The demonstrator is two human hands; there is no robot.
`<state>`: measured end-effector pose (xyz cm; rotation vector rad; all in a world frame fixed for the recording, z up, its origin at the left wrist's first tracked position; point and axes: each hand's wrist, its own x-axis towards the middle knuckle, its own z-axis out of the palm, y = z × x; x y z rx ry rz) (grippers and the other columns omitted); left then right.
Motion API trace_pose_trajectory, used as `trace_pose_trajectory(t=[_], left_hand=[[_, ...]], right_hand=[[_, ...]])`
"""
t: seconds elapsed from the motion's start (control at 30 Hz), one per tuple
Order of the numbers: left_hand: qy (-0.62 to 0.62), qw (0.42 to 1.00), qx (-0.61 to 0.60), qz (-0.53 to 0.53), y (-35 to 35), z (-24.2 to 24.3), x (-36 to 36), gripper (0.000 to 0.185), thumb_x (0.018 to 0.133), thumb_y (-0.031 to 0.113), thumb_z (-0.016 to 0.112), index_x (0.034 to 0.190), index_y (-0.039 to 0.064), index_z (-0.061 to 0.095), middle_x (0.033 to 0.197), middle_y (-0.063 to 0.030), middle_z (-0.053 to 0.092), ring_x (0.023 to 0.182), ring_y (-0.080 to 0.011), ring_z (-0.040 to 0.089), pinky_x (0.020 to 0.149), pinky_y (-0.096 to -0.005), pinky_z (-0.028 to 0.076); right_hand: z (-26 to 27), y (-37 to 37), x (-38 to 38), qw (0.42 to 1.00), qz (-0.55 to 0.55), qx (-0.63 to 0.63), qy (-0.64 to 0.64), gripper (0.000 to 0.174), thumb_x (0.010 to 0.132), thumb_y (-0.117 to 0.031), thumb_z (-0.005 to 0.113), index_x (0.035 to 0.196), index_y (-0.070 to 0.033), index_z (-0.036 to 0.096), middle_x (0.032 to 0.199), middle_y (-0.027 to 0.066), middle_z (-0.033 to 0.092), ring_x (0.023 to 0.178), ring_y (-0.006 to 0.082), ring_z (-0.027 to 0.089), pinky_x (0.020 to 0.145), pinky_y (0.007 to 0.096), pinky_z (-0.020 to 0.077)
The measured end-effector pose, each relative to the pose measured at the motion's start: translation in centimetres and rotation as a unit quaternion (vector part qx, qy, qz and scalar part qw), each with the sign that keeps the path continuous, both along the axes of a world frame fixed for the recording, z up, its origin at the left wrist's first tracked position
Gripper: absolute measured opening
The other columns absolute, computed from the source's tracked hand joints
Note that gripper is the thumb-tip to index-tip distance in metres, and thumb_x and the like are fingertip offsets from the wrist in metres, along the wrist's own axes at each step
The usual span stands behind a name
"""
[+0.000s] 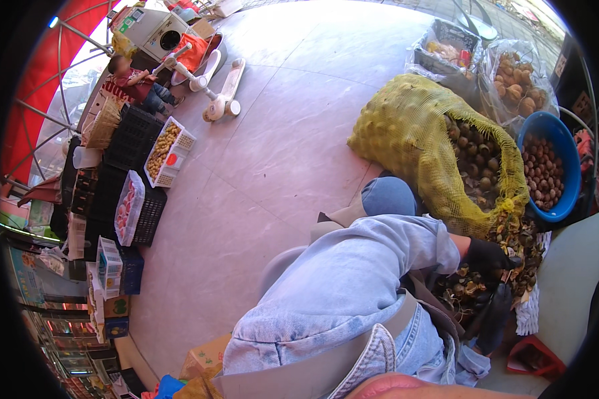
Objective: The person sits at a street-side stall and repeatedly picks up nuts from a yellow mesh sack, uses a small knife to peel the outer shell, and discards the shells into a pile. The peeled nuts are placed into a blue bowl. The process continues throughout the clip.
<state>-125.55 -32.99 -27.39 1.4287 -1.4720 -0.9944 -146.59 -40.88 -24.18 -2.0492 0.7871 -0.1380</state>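
My left hand (pixel 490 257), in a black glove, is over a heap of brown husk scraps (pixel 521 234) at the right of the view. Below it, my right hand (pixel 496 311), gloved in black too, reaches into the same heap. The fingers of both hands are dark and partly hidden, so what they hold cannot be made out. Beside the heap lies a yellow mesh sack (pixel 394 117), its mouth spread wide. Dark round nuts (pixel 474 154), seemingly walnuts in their husks, show inside. A blue basin (pixel 571 184) behind the heap contains brown walnuts (pixel 543 172).
A clear plastic bag of brown round produce (pixel 516 85) stands beyond the sack, near a lined black crate (pixel 442 50). White woven sacking (pixel 528 311) and a red container (pixel 536 356) lie close by. Across the floor are a child (pixel 137 85), a scooter (pixel 219 102) and fruit crates (pixel 167 152).
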Motion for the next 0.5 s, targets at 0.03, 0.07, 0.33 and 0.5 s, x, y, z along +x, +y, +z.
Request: trace_pose_trajectory(t=[0.03, 0.07, 0.33, 0.5], left_hand=[[0.008, 1.000, 0.003, -0.006, 0.1, 0.2, 0.2, 0.037, 0.074, 0.026, 0.060, 0.106, 0.008, 0.062, 0.090, -0.0189, 0.063, 0.076, -0.0339, 0.060, 0.070, -0.0389, 0.047], [0.015, 1.000, 0.007, -0.017, 0.5, 1.3, 0.3, 0.038, 0.073, 0.026, 0.060, 0.106, 0.007, 0.061, 0.089, -0.0188, 0.063, 0.075, -0.0331, 0.059, 0.070, -0.0386, 0.047], [-0.028, 0.999, -0.032, -0.011, 0.6, 0.3, 0.4, 0.031, 0.072, 0.029, 0.064, 0.091, 0.004, 0.065, 0.084, -0.0179, 0.064, 0.073, -0.0294, 0.059, 0.068, -0.0391, 0.046], [-0.007, 1.000, 0.002, -0.014, 0.9, 2.3, -0.2, 0.032, 0.067, 0.025, 0.062, 0.092, 0.004, 0.065, 0.080, -0.0159, 0.064, 0.068, -0.0268, 0.059, 0.064, -0.0380, 0.046]], right_hand=[[0.3, 0.1, -0.2, 0.999, 0.024, -0.031, -0.006, 0.035, 0.096, -0.028, 0.042, 0.109, 0.003, 0.051, 0.096, 0.0183, 0.057, 0.090, 0.0275, 0.055, 0.082, 0.0371, 0.0437], [1.3, 0.7, -0.1, 1.000, 0.004, -0.002, 0.000, 0.034, 0.096, -0.028, 0.041, 0.107, 0.003, 0.051, 0.093, 0.0177, 0.058, 0.087, 0.0285, 0.056, 0.079, 0.0378, 0.0445], [-3.5, -1.4, 0.9, 0.994, 0.007, -0.096, 0.045, 0.030, 0.095, -0.026, 0.041, 0.094, 0.002, 0.052, 0.079, 0.0204, 0.058, 0.070, 0.0379, 0.056, 0.063, 0.0419, 0.0447], [-2.9, -0.6, 0.9, 0.985, 0.012, -0.155, 0.074, 0.029, 0.094, -0.025, 0.041, 0.092, 0.002, 0.052, 0.081, 0.0243, 0.056, 0.073, 0.0410, 0.054, 0.063, 0.0425, 0.0432]])
